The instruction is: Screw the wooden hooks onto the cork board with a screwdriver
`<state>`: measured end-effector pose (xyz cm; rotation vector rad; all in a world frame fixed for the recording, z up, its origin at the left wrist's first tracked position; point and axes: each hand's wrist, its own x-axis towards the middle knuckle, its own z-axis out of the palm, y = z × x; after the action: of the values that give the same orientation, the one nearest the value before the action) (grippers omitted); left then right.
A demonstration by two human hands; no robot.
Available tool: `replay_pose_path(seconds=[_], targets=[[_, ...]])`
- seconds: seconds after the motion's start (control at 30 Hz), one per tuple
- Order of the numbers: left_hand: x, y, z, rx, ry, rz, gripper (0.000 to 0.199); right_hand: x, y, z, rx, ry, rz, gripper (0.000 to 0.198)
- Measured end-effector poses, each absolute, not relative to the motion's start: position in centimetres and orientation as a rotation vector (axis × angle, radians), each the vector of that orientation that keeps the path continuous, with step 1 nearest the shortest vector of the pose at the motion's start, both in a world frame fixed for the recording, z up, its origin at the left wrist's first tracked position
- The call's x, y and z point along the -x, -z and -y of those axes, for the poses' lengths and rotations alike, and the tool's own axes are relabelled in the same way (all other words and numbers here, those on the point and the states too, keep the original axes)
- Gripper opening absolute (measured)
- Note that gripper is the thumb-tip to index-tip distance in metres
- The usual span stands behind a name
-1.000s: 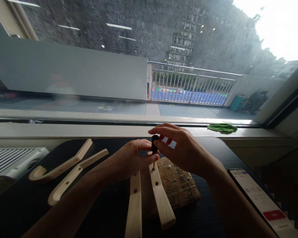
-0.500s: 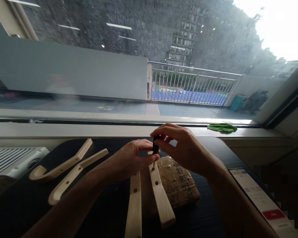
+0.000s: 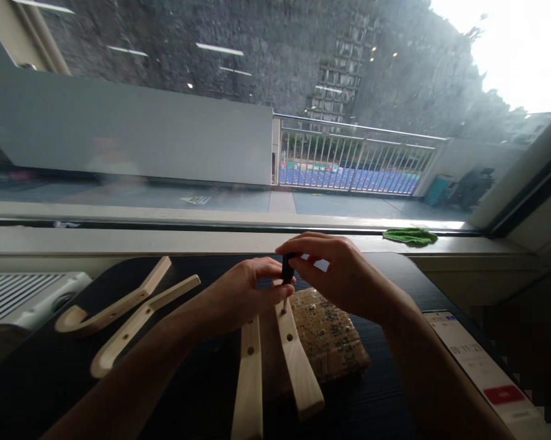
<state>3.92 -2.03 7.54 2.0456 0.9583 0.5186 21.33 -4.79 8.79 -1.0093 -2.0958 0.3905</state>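
Observation:
A screwdriver (image 3: 288,269) with a black handle stands almost upright, its metal shaft reaching down into a hole in a curved wooden piece (image 3: 298,366). My right hand (image 3: 328,260) is closed on the top of the handle with thumb and fingers. Lower on the same handle, the fingers of my left hand (image 3: 257,287) pinch it. A second wooden piece (image 3: 248,379) with a dark hole lies to the left, its far end hidden by my left hand. Under the right-hand piece is a brown package (image 3: 334,336) wrapped in shiny tape. The screwdriver's tip is hidden in the hole.
Two more bent wooden pieces, one farther back (image 3: 119,305) and one nearer (image 3: 137,330), lie left on the black table (image 3: 376,397). A phone (image 3: 481,366) showing a timer is at the right. A green cloth (image 3: 410,236) rests on the windowsill (image 3: 119,239).
My right hand's fingers have shifted very slightly at the top of the screwdriver handle. The left hand and the wooden pieces look almost unmoved.

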Motion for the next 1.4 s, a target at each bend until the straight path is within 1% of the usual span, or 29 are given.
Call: replay_pose_path(seconds=[0.57,0.87,1.17,1.4], targets=[[-4.02,-7.99,2.28,-2.102,-0.469,-0.976,0.022,-21.36,-8.65,4.54,1.086,-0.338,2.073,0.018],[-3.87,-7.6,2.05,-2.088,-0.52,-0.931,0.021,-21.26,-8.93,4.78,1.0,-0.337,2.088,0.03],[-4.04,-7.71,2.2,-2.121,-0.489,-0.945,0.023,-21.48,-9.08,4.84,1.025,-0.363,2.102,0.024],[-4.01,-8.04,2.39,-2.107,-0.464,-0.955,0.022,-21.43,-8.85,4.65,1.072,-0.331,2.09,0.015]])
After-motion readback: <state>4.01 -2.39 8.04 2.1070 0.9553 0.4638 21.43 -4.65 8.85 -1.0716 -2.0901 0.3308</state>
